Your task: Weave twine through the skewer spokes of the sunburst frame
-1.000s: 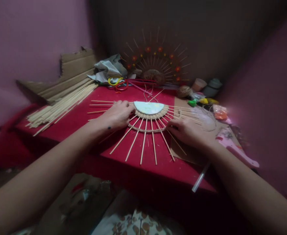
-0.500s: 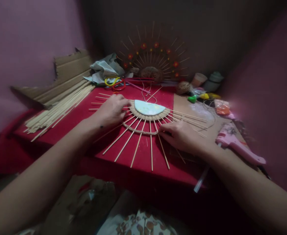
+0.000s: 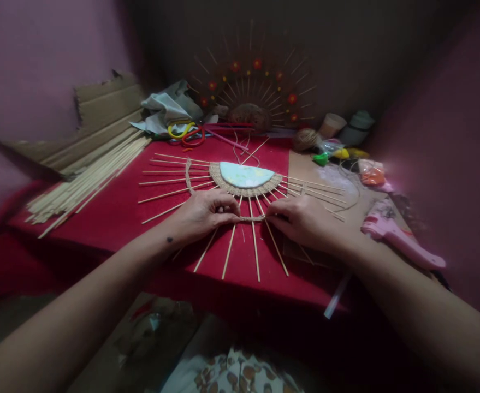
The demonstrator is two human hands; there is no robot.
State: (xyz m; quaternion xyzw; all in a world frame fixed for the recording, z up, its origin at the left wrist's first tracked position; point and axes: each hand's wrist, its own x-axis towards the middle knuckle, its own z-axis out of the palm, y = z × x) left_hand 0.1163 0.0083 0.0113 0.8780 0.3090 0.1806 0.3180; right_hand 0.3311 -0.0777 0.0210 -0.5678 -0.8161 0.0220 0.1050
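Observation:
A half-round woven piece (image 3: 246, 192) with a pale blue centre (image 3: 247, 176) lies on the red cloth, thin sticks (image 3: 254, 248) fanning out from its rim. A braided twine band (image 3: 251, 219) crosses the sticks in an arc, and its left stretch (image 3: 188, 176) shows beyond my left hand. My left hand (image 3: 211, 210) pinches the band left of the middle sticks, thumb and fingers together. Just to the right, my right hand (image 3: 301, 221) pinches the same band by another stick. A short length of band lies taut between the two hands.
Loose sticks (image 3: 92, 177) and torn cardboard (image 3: 108, 112) lie at left. Scissors (image 3: 186, 132) rest behind the woven piece. A pink glue gun (image 3: 399, 234) lies right, near a twine ball (image 3: 306, 138) and small bags. A finished flowered fan (image 3: 250, 112) leans at the back.
My left hand has moved right and toward me, from the left end of the woven rim to the band near the middle. My right hand stays almost in place on the band.

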